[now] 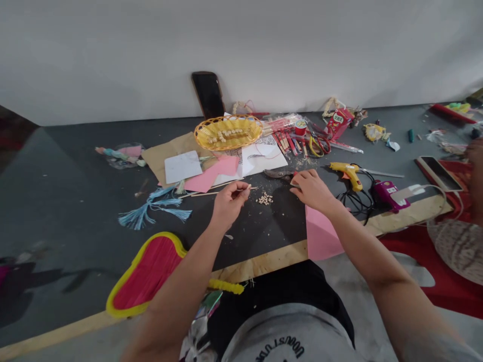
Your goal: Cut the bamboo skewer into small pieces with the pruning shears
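My left hand (229, 202) is closed in a pinch on a thin wooden stick (253, 188), whose end pokes out to the right. At the right, my right hand (312, 190) is bent round the handles of dark-bladed hand shears (277, 174); a bit of red shows by the fingers, and most of the handles are hidden. Between the hands lies a small pile of short cut wooden pieces (264, 199), with crumbs scattered about. More thin sticks (206, 194) lie left of my left hand, near a blue tassel (151, 208).
A yellow basket (198, 131) holds small pale pieces. Behind it a phone (209, 94) leans on the wall. Pink paper (322, 234) overhangs the front edge. Rightward are scissors (319, 146), a yellow glue gun (349, 173) and cables. A red-and-yellow fan (149, 274) lies left. Someone sits far right.
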`<state>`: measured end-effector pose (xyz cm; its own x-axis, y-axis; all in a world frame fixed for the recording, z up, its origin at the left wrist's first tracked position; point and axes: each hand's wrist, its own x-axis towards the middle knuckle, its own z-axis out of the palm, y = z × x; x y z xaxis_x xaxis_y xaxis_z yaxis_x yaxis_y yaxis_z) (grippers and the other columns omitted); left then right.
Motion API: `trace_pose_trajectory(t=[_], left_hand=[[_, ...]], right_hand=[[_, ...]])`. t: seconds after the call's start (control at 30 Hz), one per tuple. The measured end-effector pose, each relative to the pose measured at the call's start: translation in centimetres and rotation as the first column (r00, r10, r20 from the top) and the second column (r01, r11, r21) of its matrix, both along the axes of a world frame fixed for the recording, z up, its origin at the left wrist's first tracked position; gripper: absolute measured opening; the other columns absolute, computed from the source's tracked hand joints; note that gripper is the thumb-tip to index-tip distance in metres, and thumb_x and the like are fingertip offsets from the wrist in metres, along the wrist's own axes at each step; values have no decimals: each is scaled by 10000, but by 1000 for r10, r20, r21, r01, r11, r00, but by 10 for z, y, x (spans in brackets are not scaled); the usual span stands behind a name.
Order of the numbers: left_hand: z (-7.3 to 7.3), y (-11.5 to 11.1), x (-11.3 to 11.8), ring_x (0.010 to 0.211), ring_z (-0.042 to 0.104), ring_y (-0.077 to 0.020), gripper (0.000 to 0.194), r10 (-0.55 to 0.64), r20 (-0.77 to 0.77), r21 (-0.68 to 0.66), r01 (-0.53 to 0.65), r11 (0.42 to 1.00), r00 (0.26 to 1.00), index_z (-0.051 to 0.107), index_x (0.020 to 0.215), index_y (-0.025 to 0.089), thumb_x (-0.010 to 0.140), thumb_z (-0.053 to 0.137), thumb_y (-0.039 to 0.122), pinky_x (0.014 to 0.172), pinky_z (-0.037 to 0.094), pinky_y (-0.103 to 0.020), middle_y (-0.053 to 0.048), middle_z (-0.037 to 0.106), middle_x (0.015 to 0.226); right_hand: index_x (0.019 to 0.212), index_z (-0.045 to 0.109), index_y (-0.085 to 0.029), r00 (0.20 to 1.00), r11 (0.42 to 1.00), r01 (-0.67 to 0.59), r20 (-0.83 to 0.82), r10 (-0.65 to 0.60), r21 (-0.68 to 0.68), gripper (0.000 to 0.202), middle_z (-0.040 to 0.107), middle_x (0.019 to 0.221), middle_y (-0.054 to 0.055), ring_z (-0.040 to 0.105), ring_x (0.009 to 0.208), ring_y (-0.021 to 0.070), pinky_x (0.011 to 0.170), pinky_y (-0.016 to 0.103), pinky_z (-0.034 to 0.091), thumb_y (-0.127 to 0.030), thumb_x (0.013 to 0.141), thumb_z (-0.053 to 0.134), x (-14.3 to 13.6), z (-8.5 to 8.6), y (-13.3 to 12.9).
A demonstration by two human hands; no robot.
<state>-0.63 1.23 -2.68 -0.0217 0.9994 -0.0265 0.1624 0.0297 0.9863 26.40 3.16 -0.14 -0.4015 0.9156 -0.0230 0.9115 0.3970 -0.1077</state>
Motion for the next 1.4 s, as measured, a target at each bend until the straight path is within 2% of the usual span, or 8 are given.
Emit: trace_pose_trajectory(t=[0.4,0.57,0.7,0.8,0.93,1.1,1.3,1.4], left_hand=[[3,-4,0,534,468,-75,360,-17,117,49,12,999,993,721,1065,173,787,679,398,539,392,-222,1,653,752],[2,-5,2,502,442,-65,291,-3,143,5,2,1000,990,696,889,160,768,685,425,496,368,-210,22,587,650],[6,-7,5,509,469,-60,329,-43,251,-62,61,996,967,637,838,161,758,709,471,458,396,-194,-4,636,725],[8,-8,6,508,494,-61,379,-51,320,-94,86,992,946,619,843,156,742,738,502,432,409,-187,-14,652,748],[9,-7,5,510,529,-62,413,-13,371,-112,59,992,929,647,910,149,718,794,484,425,421,-178,-4,650,743],[10,-6,4,522,558,-70,438,32,440,-144,36,989,897,683,909,153,665,856,473,406,416,-169,-5,670,752],[14,-9,6,515,582,-71,427,51,470,-178,38,983,881,678,879,156,668,866,477,405,430,-161,0,684,738],[16,-11,8,490,575,-73,444,49,482,-176,43,983,875,649,890,160,688,848,503,388,424,-163,9,678,717]], right_hand=[[1083,661,-139,998,999,33,61,-33,16,241,639,1239,177,553,1173,307,973,432,458,-299,969,521,6,-11,13],[986,635,-187,963,992,98,-259,-73,83,252,682,1114,146,644,1012,275,866,403,504,-381,958,477,22,-13,20],[935,617,-219,595,954,251,-751,-288,-167,319,654,782,49,605,675,194,631,330,489,-528,891,551,14,4,19],[901,574,-242,197,926,96,-905,-377,-365,371,693,910,33,612,680,152,607,291,504,-427,682,809,-6,13,12],[829,564,-236,-59,899,-179,-907,-416,-401,351,700,1169,60,671,815,155,626,276,547,-341,660,854,-26,7,2],[1136,594,-276,107,917,-277,-958,-266,-286,345,654,1284,78,693,908,190,744,365,588,-332,824,730,-23,-6,-4],[1008,617,-196,819,974,-70,-545,181,218,193,543,1449,184,621,1111,284,933,475,494,-128,865,505,-24,-8,-9],[1001,621,-168,952,959,-150,-227,205,240,237,436,1550,210,600,1110,321,866,470,489,-81,831,480,-33,-8,-13]])
